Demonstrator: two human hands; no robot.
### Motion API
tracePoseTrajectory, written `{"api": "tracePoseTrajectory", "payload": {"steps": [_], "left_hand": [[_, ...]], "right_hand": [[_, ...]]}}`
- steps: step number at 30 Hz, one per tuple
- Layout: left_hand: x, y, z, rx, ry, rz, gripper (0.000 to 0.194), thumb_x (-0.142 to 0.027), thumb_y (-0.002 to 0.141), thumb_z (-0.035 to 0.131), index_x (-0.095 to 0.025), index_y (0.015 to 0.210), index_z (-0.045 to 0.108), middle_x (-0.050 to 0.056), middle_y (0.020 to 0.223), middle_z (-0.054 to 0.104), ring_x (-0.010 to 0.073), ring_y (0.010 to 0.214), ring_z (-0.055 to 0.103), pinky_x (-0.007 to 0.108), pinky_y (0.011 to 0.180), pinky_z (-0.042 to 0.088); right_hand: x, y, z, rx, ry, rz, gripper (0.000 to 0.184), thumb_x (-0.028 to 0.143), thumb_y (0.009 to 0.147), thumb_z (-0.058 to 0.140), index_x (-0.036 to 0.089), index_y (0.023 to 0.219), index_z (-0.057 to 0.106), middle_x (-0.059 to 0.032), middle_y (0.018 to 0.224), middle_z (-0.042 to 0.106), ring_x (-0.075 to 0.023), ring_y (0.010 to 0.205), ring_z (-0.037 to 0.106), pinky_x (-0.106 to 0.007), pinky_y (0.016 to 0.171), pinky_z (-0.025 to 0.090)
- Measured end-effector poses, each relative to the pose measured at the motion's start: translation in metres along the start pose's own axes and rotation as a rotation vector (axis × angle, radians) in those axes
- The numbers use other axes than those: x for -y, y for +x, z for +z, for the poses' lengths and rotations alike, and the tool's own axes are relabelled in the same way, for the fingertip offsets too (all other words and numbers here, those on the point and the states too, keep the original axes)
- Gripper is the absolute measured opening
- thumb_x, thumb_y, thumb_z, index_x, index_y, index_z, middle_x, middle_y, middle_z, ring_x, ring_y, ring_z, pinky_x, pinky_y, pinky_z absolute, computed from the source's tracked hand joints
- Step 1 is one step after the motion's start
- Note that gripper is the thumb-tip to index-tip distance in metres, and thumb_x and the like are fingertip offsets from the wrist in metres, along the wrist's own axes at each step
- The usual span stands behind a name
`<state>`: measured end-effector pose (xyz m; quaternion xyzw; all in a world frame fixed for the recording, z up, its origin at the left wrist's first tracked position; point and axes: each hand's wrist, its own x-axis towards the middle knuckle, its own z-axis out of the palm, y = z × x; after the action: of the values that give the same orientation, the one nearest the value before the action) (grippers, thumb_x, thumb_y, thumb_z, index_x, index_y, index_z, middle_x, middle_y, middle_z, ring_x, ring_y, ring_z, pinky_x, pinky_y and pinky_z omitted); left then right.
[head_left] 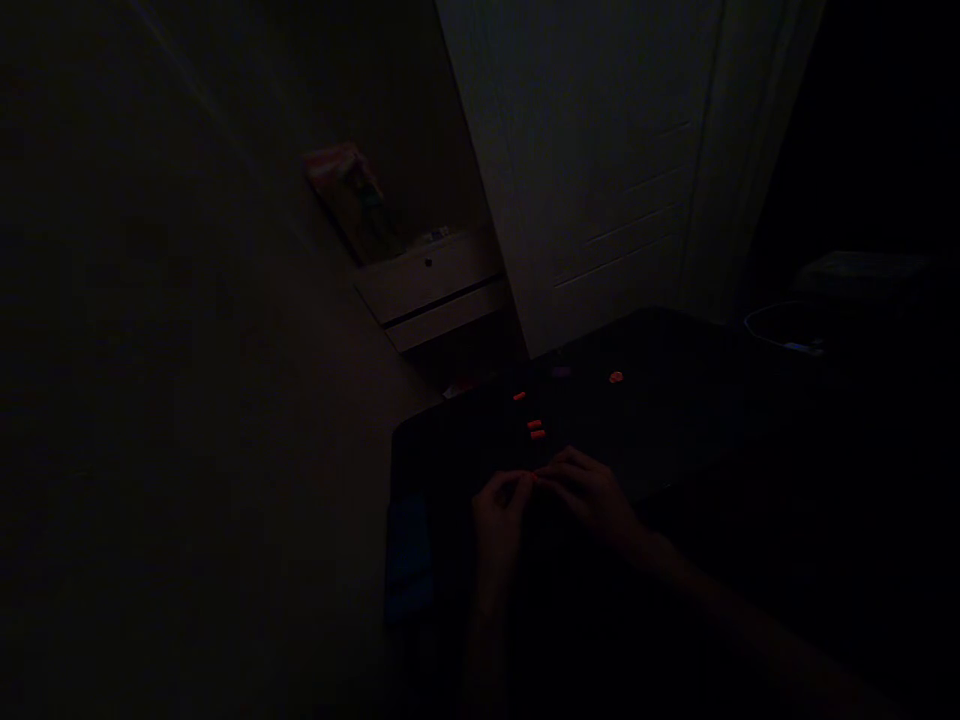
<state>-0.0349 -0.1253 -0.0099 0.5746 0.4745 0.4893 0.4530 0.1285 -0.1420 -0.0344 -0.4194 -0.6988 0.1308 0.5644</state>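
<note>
In the dim head view my left hand (501, 505) and my right hand (589, 488) meet over a dark table. Their fingertips pinch a small orange-red piece (533, 478) that is mostly covered, so its kind is hard to make out. Just beyond the fingers lie two short orange-red pieces (536, 430), side by side. A similar orange-red piece (519, 397) rests a little farther off. To the right of these is a small rounded orange-red item (616, 377).
The dark tabletop (457, 450) has a blue flat object (409, 555) at its left edge and a small purplish item (561, 371) at the back. A pale cable (765, 335) lies at right. Behind stand a drawer unit (435, 280) and a pale door (600, 150).
</note>
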Motion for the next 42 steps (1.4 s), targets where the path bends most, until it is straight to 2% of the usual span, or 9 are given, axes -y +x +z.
{"api": "tracePoseTrajectory", "payload": {"steps": [6,11,17,26,37,42], "left_hand": [[0.0,0.0,0.0,-0.008,0.016,-0.005,0.02,-0.036,0.077,0.077,-0.017,0.079,0.076,0.007,0.081,0.077,0.0224,0.08,0.07,0.032,0.077,0.053],[-0.001,-0.001,-0.001,-0.001,0.001,0.061,0.018,-0.035,0.079,0.076,-0.018,0.085,0.078,0.007,0.087,0.077,0.0223,0.085,0.07,0.033,0.082,0.053],[-0.004,-0.002,0.0,-0.03,-0.014,0.105,0.015,-0.032,0.077,0.078,-0.018,0.082,0.077,0.005,0.084,0.074,0.0206,0.083,0.069,0.031,0.08,0.053],[-0.007,-0.002,0.0,-0.031,0.0,0.147,0.015,-0.033,0.077,0.078,-0.018,0.08,0.077,0.005,0.083,0.074,0.0207,0.082,0.069,0.032,0.079,0.054],[-0.005,-0.002,0.001,-0.023,0.025,0.15,0.015,-0.033,0.078,0.078,-0.018,0.077,0.076,0.004,0.08,0.071,0.0194,0.078,0.067,0.029,0.075,0.053],[-0.004,-0.001,0.002,-0.004,0.003,0.13,0.014,-0.031,0.082,0.074,-0.018,0.082,0.077,0.005,0.085,0.073,0.02,0.083,0.068,0.03,0.078,0.053]], "right_hand": [[-0.004,-0.003,0.002,0.003,-0.015,-0.042,0.02,0.028,0.099,0.059,0.028,0.109,0.076,-0.0052,0.091,0.07,-0.0181,0.079,0.068,-0.03,0.071,0.057],[0.005,0.003,-0.001,-0.056,0.051,0.047,0.019,0.031,0.098,0.06,0.027,0.105,0.077,-0.0049,0.092,0.07,-0.0185,0.082,0.069,-0.031,0.076,0.058],[0.007,0.005,-0.003,-0.009,0.133,0.077,0.017,0.028,0.098,0.061,0.026,0.104,0.077,-0.0051,0.095,0.072,-0.0192,0.087,0.069,-0.032,0.081,0.057],[0.011,0.011,-0.006,-0.029,0.134,0.131,0.019,0.036,0.095,0.064,0.023,0.09,0.077,-0.0053,0.086,0.072,-0.0199,0.08,0.07,-0.032,0.076,0.057],[0.006,0.008,-0.006,-0.005,0.149,0.127,0.02,0.036,0.095,0.064,0.024,0.089,0.078,-0.0045,0.086,0.072,-0.0186,0.077,0.07,-0.03,0.073,0.056],[0.005,0.009,-0.003,-0.032,0.114,0.155,0.016,0.033,0.095,0.064,0.023,0.09,0.076,-0.0042,0.087,0.073,-0.0193,0.081,0.07,-0.031,0.077,0.056]]}}
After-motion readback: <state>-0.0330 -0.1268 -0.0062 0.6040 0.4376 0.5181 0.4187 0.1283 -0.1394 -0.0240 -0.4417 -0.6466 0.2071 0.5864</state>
